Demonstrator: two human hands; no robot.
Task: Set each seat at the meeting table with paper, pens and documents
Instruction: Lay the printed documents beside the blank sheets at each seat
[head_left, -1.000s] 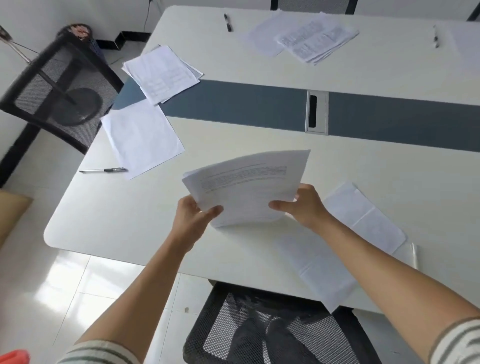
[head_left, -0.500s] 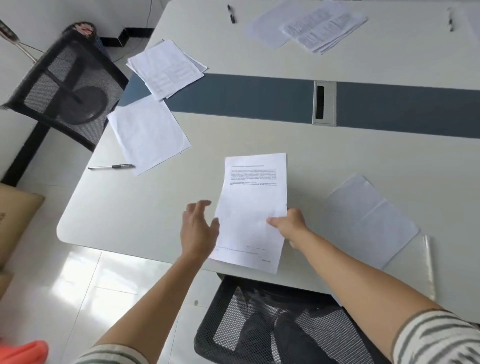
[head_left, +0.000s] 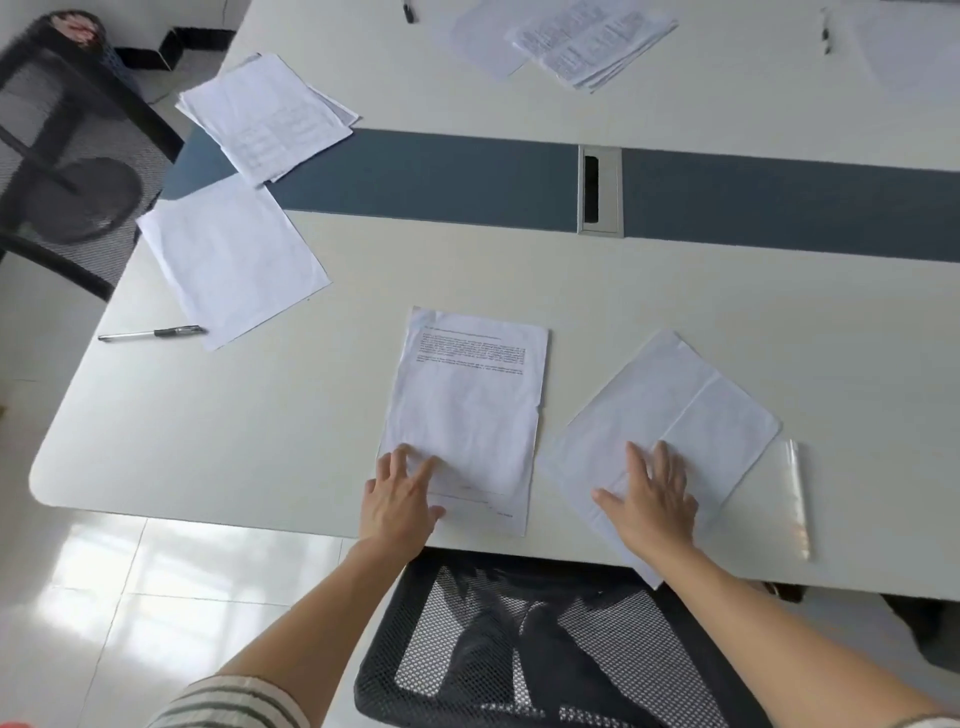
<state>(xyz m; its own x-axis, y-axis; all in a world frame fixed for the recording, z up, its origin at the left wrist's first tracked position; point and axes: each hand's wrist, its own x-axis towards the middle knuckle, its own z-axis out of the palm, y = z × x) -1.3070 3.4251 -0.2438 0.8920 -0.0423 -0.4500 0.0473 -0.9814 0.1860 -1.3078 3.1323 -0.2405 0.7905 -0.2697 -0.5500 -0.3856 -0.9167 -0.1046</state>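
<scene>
On the near side of the white bench (head_left: 249, 447), above a black mesh chair (head_left: 519, 660), two paper items lie side by side, apart: a printed document (head_left: 467, 405), roughly square to the edge, and a creased blank sheet (head_left: 675, 405), angled, one corner hanging off the bench. The left hand (head_left: 400, 499) rests flat on the document's near left corner, fingers released. The right hand (head_left: 652, 501) is spread flat on the blank sheet, grasping nothing. One clear plastic sleeve (head_left: 797, 493) lies just right of that sheet. At the left end lie a second blank sheet (head_left: 228, 260), a document stack (head_left: 265, 114) and a near pen (head_left: 156, 332), beside a second chair (head_left: 67, 156). Across the bench are a far stack (head_left: 592, 36), a far pen (head_left: 409, 11) and a third pen (head_left: 824, 34). A second ago both hands held the document in the air; half a second ago the right hand pinched its edge. Now it lies flat, and the right hand has moved to the blank sheet.
</scene>
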